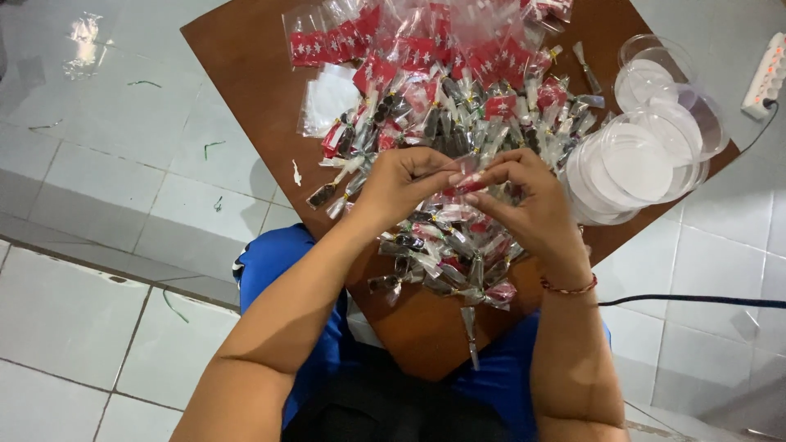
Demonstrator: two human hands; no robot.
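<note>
My left hand [401, 187] and my right hand [524, 200] meet over a heap of small clear wrapped packets [446, 123] on a brown board [237, 57]. Both hands pinch one small clear packet with a red end [467, 182] between their fingertips. The packets hold dark pieces and have red parts and twisted ends. A red bracelet [569, 287] circles my right wrist. More packets [446, 262] lie under my hands, near my lap.
Clear round plastic lids and tubs [647, 155] stack at the board's right. Empty red-topped clear bags [327, 41] lie at the far side. A white power strip [765, 78] and a black cable [696, 299] lie on the tiled floor at right.
</note>
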